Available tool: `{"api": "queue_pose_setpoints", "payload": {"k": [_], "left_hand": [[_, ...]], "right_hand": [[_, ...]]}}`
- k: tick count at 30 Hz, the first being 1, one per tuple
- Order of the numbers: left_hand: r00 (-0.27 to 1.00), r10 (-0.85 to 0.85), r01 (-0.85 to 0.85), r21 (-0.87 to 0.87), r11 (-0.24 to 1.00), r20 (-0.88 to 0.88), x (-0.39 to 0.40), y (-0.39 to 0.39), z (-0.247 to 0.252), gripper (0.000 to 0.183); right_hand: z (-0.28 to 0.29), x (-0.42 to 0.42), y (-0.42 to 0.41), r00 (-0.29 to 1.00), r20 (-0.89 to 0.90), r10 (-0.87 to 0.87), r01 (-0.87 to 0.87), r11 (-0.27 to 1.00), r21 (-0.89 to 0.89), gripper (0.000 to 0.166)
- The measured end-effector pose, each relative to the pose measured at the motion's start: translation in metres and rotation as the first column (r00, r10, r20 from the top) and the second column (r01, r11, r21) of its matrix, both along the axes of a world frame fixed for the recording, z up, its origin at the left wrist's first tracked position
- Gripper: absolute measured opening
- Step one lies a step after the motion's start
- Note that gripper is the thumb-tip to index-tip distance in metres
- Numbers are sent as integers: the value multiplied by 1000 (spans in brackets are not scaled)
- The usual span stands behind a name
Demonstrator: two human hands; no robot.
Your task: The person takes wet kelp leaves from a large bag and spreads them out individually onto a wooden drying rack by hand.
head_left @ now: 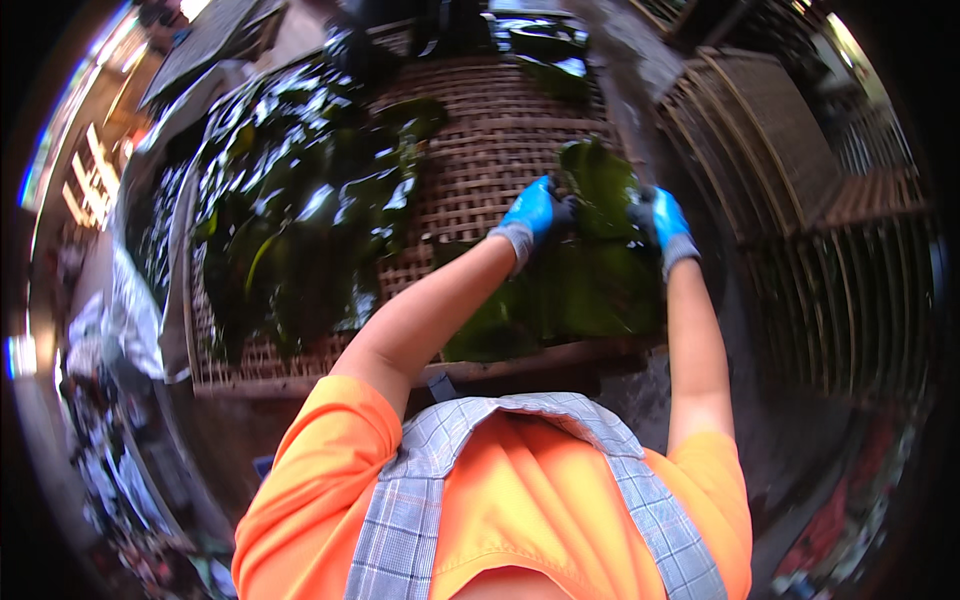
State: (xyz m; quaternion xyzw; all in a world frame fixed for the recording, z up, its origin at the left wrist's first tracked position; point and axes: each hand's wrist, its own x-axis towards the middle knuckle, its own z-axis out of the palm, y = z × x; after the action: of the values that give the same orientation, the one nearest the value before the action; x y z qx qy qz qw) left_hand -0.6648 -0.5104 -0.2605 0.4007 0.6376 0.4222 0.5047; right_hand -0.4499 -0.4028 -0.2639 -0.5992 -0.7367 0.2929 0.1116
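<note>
A glossy dark-green sheet, leaf-like and wet-looking (pixel 596 187), lies over the right part of a woven bamboo rack (pixel 480 161). My left hand (pixel 538 210), in a blue and black glove with a grey cuff, is at this sheet's left edge. At its right edge is my right hand (pixel 664 221), gloved the same way. Both hands' fingertips are dark and blurred, but they appear to pinch the sheet. More flat green sheets (pixel 555 300) lie on the rack just below my hands. A large heap of shiny green sheets (pixel 300 217) covers the rack's left side.
Stacked woven racks (pixel 780 135) lean at the right, above slatted racks (pixel 847 307) with dark green between the slats. Whitish plastic sheeting (pixel 131 300) hangs along the left side. The rack's wooden front edge (pixel 255 386) runs close to my body. More green sheets (pixel 551 60) lie at the far end.
</note>
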Motion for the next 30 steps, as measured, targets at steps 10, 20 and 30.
{"api": "queue_pose_setpoints", "payload": {"k": [10, 20, 30], "left_hand": [[901, 401, -428, 202, 881, 164, -103, -202, 20, 32], [680, 668, -730, 195, 655, 301, -186, -318, -12, 34], [630, 276, -622, 258, 739, 726, -228, -270, 34, 49]], "right_hand": [[45, -225, -115, 680, -570, 461, -454, 875, 166, 45], [12, -368, -119, 717, 316, 621, -681, 722, 123, 37], [144, -315, -136, 471, -740, 479, -566, 808, 163, 32]]}}
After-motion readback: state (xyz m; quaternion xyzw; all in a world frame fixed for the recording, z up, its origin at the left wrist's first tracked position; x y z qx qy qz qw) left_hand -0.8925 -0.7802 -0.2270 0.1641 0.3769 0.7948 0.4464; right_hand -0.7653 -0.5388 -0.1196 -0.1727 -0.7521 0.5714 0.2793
